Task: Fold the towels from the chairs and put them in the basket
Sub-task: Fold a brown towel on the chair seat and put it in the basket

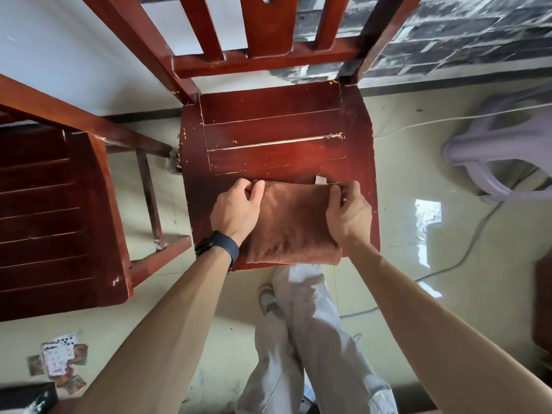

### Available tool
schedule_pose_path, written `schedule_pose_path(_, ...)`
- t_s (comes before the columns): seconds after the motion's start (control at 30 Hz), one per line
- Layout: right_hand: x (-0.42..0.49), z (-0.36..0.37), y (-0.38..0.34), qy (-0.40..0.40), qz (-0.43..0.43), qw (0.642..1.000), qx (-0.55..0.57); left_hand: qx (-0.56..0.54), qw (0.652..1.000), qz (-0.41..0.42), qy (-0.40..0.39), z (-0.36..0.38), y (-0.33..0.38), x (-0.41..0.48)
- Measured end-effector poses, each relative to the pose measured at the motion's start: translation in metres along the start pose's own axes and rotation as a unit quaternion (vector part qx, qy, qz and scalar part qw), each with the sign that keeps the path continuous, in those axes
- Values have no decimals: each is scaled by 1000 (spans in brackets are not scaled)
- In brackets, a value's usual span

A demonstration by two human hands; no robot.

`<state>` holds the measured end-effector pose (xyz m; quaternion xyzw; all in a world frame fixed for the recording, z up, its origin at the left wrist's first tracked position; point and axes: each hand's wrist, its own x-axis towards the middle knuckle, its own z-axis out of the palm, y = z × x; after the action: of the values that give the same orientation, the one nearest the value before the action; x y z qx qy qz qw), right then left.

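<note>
- I'm looking straight down on a red-brown wooden chair (277, 135); its slatted seat fills the centre of the frame and its backrest runs up to the top edge.
- The brown towel (294, 225) lies on the near half of that seat, folded into a thick rectangle, with its near edge right at the seat's front lip.
- My left hand (236, 210) is at the towel's far left corner; its fingers (257, 191) curl round the edge and pinch the cloth.
- My right hand (348, 213) is at the far right corner, and its fingers (335, 195) are also closed on the cloth.
- Both hands hold the towel's far edge, one corner each, with the palms low over the fabric.
- A small white label (321, 179) sticks out from the far edge, just beside my right hand.
- A dark wristband (219, 246) sits on my left wrist.
- A second wooden chair (59, 222) stands at the left of the frame, close beside the first.
- A pale lilac plastic stool (501, 162) stands on the floor at the right edge, and a white cable (448, 118) runs past it.
- My light trousers (313, 339) and one shoe (267, 297) show at the bottom centre.
- Scattered playing cards (59, 363) lie on the floor at the lower left.
</note>
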<state>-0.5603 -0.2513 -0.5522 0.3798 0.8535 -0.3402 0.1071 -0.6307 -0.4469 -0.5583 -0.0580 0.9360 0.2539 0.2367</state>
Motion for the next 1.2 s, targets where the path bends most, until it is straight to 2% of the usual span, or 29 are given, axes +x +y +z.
schedule_pose_path(0.23, -3, 4, 2, 37, 31, 999, 5, 42, 996, 21, 72, 2, 4, -11)
schedule_pose_path(0.33, -22, 6, 4, 125, -53, 989, -59, 96, 976, 131, 148, 6, 1, -29)
schedule_pose_path(0.37, -32, 8, 3, 134, -95, 982, -93, 118, 964, 187, 147, 11, 0, -37)
schedule_pose_path(0.43, -50, 18, 7, 92, -184, 967, -148, 171, 940, 282, 89, 24, -4, -50)
schedule_pose_path(0.5, -56, 31, 18, 30, -234, 953, -192, 222, 926, 304, 36, 35, -13, -50)
schedule_pose_path(0.6, -43, 40, 40, -1, -239, 942, -235, 246, 927, 282, 9, 44, -27, -40)
schedule_pose_path(0.7, -39, 44, 53, 9, -254, 938, -235, 251, 928, 273, 7, 51, -35, -37)
schedule_pose_path(0.93, -50, 42, 44, -9, -116, 971, -211, 239, 953, 184, -4, 48, -24, -45)
schedule_pose_path(1.0, -54, 31, 37, 8, -61, 982, -177, 194, 972, 129, 9, 42, -14, -52)
schedule_pose_path(1.07, -55, 16, 34, 30, 3, 995, -98, 120, 987, 90, 54, 33, -2, -59)
schedule_pose_path(1.13, -50, 4, 36, 15, 54, 998, 7, -8, 994, 39, 102, 25, 5, -63)
schedule_pose_path(1.2, -44, -8, 35, -40, 119, 989, 74, -152, 981, -82, 86, 18, 12, -62)
